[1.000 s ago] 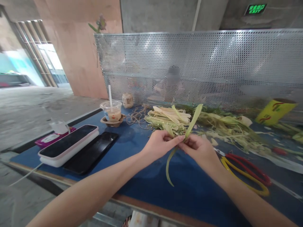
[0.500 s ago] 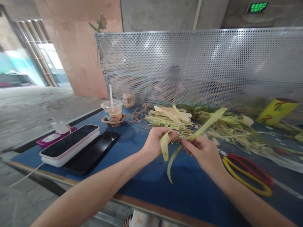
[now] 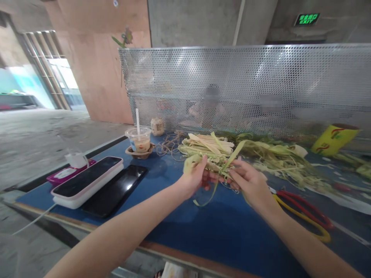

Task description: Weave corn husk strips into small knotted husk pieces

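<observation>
My left hand (image 3: 194,178) is closed on a pale green corn husk strip (image 3: 236,152), its thumb up and its fingers curled beneath. One wide end of husk folds over to the left of that thumb. From the right, my right hand (image 3: 248,180) pinches the same husk between thumb and fingertips. A thin tail of husk (image 3: 211,197) curls down below the hands over the blue tabletop (image 3: 220,235). Just behind lies a stack of cut husk pieces (image 3: 203,143), partly covered by my hands.
Red-and-yellow-handled scissors (image 3: 304,210) lie right of my right hand. Loose husk shreds (image 3: 290,166) and a yellow cylinder (image 3: 334,139) are at the back right. To the left are a drink cup (image 3: 138,139), twine (image 3: 171,146) and two phones (image 3: 116,191). A perforated metal screen (image 3: 232,85) stands behind.
The husk's upright end has shifted left and its hanging tail now curls sideways. My left hand has turned thumb-up, and the folded end moved to its left. My view has tilted slightly.
</observation>
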The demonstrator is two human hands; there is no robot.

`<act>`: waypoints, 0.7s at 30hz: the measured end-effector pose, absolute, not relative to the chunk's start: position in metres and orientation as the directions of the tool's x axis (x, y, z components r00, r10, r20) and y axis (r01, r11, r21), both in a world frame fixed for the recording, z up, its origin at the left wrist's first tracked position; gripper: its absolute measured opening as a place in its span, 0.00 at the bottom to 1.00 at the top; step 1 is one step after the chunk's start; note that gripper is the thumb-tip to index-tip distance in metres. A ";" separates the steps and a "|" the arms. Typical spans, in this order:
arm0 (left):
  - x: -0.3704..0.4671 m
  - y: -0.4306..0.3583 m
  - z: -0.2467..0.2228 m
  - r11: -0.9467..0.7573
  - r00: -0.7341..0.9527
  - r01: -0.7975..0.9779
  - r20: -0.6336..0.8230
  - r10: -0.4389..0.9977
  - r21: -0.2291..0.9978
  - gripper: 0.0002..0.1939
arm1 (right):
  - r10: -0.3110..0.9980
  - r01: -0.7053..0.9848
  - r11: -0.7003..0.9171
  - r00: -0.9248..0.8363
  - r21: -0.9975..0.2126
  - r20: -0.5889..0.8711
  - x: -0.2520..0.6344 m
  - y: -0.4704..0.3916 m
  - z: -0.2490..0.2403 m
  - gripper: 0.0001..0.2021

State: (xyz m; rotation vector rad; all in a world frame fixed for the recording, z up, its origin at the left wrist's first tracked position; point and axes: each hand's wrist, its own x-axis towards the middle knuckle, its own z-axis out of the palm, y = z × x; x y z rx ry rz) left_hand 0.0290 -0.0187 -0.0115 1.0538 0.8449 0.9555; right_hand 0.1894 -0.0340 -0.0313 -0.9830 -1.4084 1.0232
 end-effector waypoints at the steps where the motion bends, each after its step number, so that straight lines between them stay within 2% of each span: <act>1: 0.029 -0.019 -0.011 0.245 0.402 -0.227 -0.139 0.905 0.943 0.25 | 0.956 0.044 0.290 -0.069 -0.956 0.287 0.190 -0.034 -0.031 0.16; 4: 0.027 -0.023 -0.007 0.324 0.487 -0.250 -0.171 0.857 0.913 0.21 | 0.951 0.138 0.308 -0.061 -0.941 0.302 0.190 -0.036 -0.029 0.15; 6: 0.027 -0.027 -0.005 0.310 0.509 -0.240 -0.152 0.847 0.920 0.15 | 0.935 0.228 0.355 -0.060 -0.907 0.351 0.190 -0.038 -0.027 0.15; 10: 0.028 -0.030 -0.006 0.312 0.612 -0.219 -0.120 0.782 0.924 0.12 | 0.886 0.358 0.450 -0.062 -0.818 0.460 0.191 -0.040 -0.025 0.13; 15: 0.028 -0.028 -0.010 0.279 0.564 -0.293 -0.071 0.823 0.914 0.11 | 0.858 0.473 0.475 -0.064 -0.741 0.510 0.194 -0.042 -0.024 0.12; 17: 0.028 -0.029 -0.010 0.254 0.545 -0.329 -0.036 0.837 0.909 0.10 | 0.783 0.589 0.532 -0.069 -0.609 0.618 0.196 -0.043 -0.023 0.12; 19: 0.029 -0.029 -0.009 0.223 0.523 -0.350 -0.008 0.852 0.910 0.09 | 0.608 0.716 0.610 -0.149 -0.339 0.780 0.198 -0.045 -0.021 0.11; 21: 0.029 -0.029 -0.009 0.209 0.492 -0.353 -0.010 0.871 0.912 0.08 | 0.434 0.767 0.640 -0.310 -0.048 0.846 0.198 -0.049 -0.020 0.11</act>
